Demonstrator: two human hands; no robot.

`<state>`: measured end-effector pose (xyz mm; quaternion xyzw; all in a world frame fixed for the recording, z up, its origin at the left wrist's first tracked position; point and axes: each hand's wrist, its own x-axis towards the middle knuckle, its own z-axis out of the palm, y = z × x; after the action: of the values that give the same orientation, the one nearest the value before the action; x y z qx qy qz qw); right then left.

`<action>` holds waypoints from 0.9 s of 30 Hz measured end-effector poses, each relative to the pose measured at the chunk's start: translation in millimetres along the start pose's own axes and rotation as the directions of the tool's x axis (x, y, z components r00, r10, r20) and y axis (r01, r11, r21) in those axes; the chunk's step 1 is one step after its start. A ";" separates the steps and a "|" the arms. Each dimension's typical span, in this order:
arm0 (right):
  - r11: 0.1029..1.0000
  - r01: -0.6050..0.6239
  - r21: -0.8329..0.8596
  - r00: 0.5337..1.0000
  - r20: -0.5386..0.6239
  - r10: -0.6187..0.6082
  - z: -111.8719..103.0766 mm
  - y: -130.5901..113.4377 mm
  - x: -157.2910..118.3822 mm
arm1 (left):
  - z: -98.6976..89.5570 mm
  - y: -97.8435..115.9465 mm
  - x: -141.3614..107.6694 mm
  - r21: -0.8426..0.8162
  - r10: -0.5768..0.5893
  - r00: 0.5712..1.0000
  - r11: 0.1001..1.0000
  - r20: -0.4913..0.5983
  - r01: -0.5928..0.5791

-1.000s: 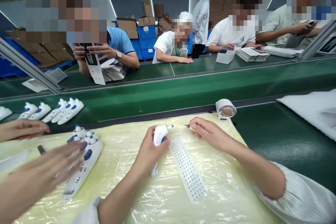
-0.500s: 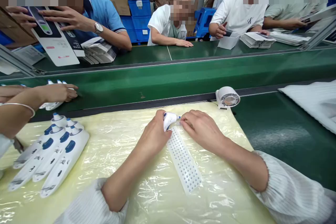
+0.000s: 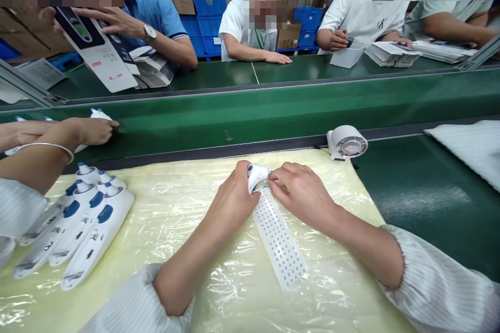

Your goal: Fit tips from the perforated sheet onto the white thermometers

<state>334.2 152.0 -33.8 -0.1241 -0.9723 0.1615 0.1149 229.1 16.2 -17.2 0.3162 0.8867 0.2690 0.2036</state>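
- My left hand (image 3: 234, 200) grips the white handheld device (image 3: 255, 177), on the near end of the dotted white strip (image 3: 278, 242)
- My right fingers (image 3: 285, 173) close in at its tip; whether they pinch anything, cannot tell
- Step: fine work at the tip; next move calls for a steady hold

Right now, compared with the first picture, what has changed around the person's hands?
The right hand moved left to the tip of the white device held in the left hand, closing the gap between them. The perforated white strip stayed on the plastic sheet.
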 end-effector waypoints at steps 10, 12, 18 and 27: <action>0.999 -0.033 -0.025 0.998 -0.050 0.032 4.4 -3.9 2.4 | 0.1 -1.7 0.0 -0.014 0.029 1.000 0.999 -0.006 -0.029; 0.999 -0.040 0.008 0.997 -0.061 0.041 5.2 -4.1 3.0 | 0.3 -1.5 -0.5 -0.022 0.034 0.999 0.999 -0.003 -0.034; 0.925 -0.111 0.365 0.990 -0.039 0.134 -0.3 0.8 1.8 | -1.9 -1.5 -0.9 -0.056 0.026 1.000 0.998 0.002 -0.026; 0.664 -0.083 0.743 0.972 -0.085 0.217 -27.4 -3.5 -7.3 | -7.7 -5.6 -12.3 -0.507 0.135 0.991 0.855 0.016 -0.108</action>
<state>347.6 154.6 -8.7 -0.1605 -0.7985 0.5361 0.2218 231.2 1.6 -12.3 0.3142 0.7582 0.4955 0.2844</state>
